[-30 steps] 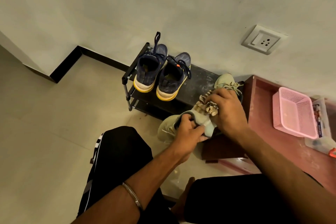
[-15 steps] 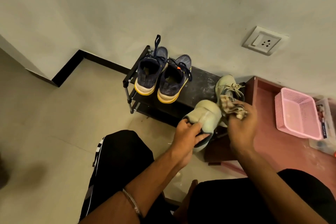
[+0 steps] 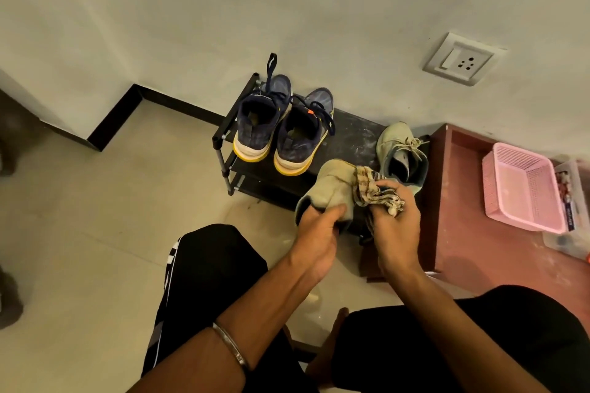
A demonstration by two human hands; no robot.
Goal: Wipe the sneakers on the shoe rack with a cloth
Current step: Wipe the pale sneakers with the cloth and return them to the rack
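Two hands work one pale green sneaker [image 3: 332, 188] off the shoe rack [image 3: 354, 137]: the left hand [image 3: 317, 226] grips its heel end to steady it, while the right hand [image 3: 394, 217] bunches a checked cloth [image 3: 372, 190] against its side. Its mate [image 3: 400, 153] sits just beyond the right hand; the navy pair [image 3: 281, 128] stands beyond the left, apparently awaiting attention.

- A pale green sneaker [image 3: 332, 190] is held off the shoe rack [image 3: 351, 140], in front of the rack's front edge, sole side facing up.
- A striped cloth [image 3: 375, 193], bunched up, touches that sneaker's right side.
- Its mate [image 3: 400, 153] stands upright at the rack's right end, laces tied.
- Two navy sneakers with yellow soles [image 3: 281, 128] sit side by side at the left end, heels toward the front edge.
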